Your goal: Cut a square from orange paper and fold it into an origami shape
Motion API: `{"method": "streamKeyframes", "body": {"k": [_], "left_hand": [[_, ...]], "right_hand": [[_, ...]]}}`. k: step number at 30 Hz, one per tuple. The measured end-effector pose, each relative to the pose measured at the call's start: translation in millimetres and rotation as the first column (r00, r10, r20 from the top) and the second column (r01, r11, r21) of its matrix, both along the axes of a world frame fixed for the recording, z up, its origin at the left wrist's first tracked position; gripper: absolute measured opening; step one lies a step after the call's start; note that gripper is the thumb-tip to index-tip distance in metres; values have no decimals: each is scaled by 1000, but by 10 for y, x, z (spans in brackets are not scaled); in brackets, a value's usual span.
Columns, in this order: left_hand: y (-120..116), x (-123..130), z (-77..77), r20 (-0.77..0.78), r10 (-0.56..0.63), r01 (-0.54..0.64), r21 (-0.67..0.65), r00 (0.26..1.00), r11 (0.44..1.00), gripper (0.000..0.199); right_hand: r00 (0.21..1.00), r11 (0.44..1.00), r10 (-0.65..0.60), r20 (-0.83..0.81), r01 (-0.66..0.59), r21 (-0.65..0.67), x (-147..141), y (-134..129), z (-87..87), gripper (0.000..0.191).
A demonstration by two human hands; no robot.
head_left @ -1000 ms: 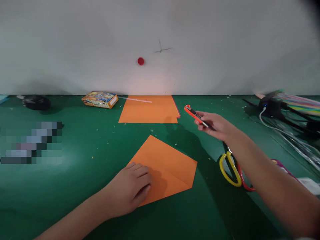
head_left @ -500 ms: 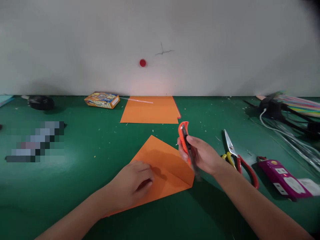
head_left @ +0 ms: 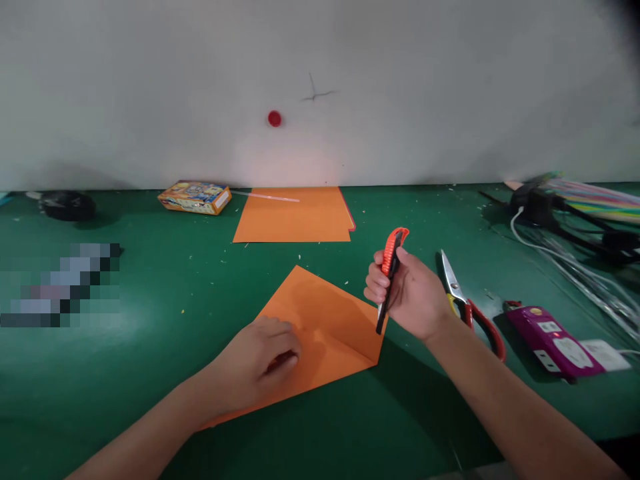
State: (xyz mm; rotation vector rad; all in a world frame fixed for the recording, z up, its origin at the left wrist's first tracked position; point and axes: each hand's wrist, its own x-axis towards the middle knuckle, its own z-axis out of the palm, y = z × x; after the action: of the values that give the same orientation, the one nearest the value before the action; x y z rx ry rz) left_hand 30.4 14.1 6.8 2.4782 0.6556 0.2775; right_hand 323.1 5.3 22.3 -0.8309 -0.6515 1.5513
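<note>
A folded orange paper [head_left: 325, 333] lies on the green table at the centre. My left hand [head_left: 260, 360] rests on its left part with the fingers curled under; whether they pinch anything is hidden. Above the paper's right corner, my right hand [head_left: 407, 290] is wrapped round a utility knife [head_left: 391, 267] with an orange and black body. The knife stands nearly upright, its black end pointing down beside the paper's right edge.
More orange paper [head_left: 295, 217] lies at the back, beside a small colourful box [head_left: 195, 198]. To the right are scissors [head_left: 463, 300], a purple power strip [head_left: 555, 340] and black cables [head_left: 543, 207]. A black object [head_left: 67, 205] sits back left. The wall [head_left: 400, 87] rises behind.
My right hand has moved slightly right with the knife, whose top now leans right rather than left. My left hand stays on the paper. The whole view has shifted a little.
</note>
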Motion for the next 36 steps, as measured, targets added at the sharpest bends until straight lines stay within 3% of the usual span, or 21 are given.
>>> {"method": "streamKeyframes", "body": {"k": [12,19,24,26,29,32,36], "left_hand": [[-35,-61,50,33,18,-18,-13,999,1000,20],[7,-247,127,12,3,-4,86,1000,996,17],[-9,-311,125,-134,-106,133,215,985,968,53],[-54,-268,121,-167,-171,206,225,971,952,59],[-109,-192,93,-90,-196,211,206,976,956,41],[-101,-178,45,81,-104,87,191,991,978,6],[-31,-242,0,153,-37,5,204,988,979,18]], "right_hand": [[994,986,-104,19,100,137,73,-38,12,21],[985,975,-171,-19,172,142,117,-16,-27,21],[988,974,-150,-24,152,170,130,-17,-31,17],[990,973,-141,-15,142,180,132,-20,-25,17],[988,970,-156,-8,154,190,135,-16,-22,17],[983,968,-183,-15,183,169,146,3,-43,17],[978,972,-208,-7,208,107,172,38,-95,22]]}}
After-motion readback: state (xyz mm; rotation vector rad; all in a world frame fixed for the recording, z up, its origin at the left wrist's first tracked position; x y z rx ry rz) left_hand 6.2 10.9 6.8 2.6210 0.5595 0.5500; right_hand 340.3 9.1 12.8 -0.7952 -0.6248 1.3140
